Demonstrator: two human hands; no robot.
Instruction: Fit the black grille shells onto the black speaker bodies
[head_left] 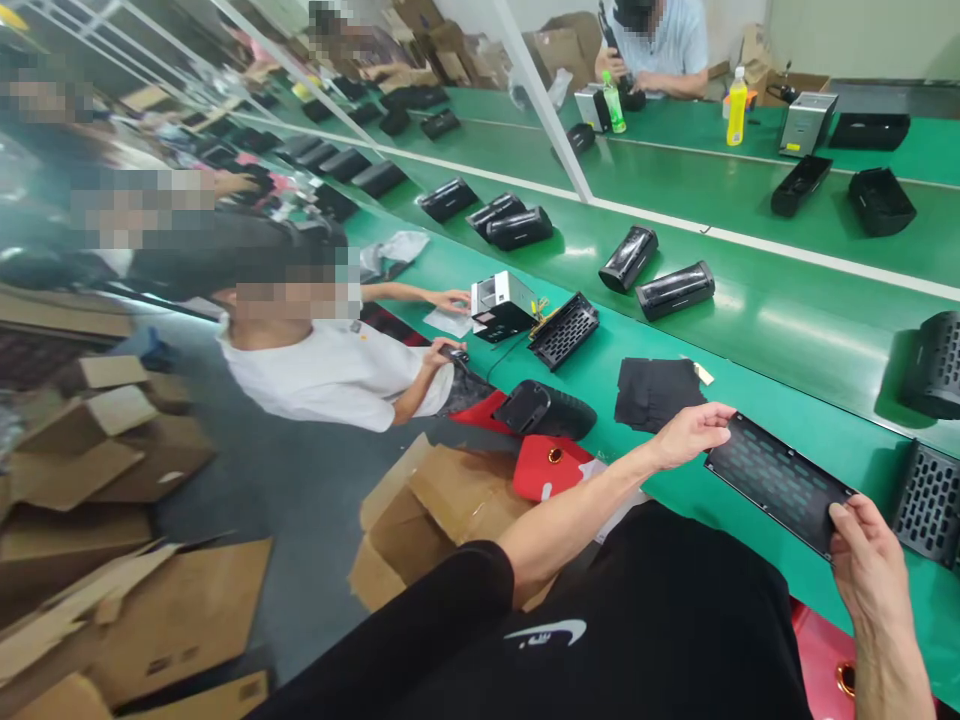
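Between my two hands I hold a black perforated grille panel (784,488), with dark mesh over its rows of slots. My left hand (694,437) pinches its far left corner, while my right hand (870,550) grips the near right end with the thumb on top. The panel is tilted above the green table edge. Beside my left hand lies a stack of black fabric pieces (654,393) with a small pale tag. Another black slotted grille (930,503) rests on the table just beyond my right hand.
A green conveyor belt (780,330) carries several glossy black speaker housings (676,290). To my left, a person in a white shirt (322,370) sits by a silver box (501,305). Cardboard boxes (442,500) stand beside a red stool (551,465). Another person (667,50) works across the belt.
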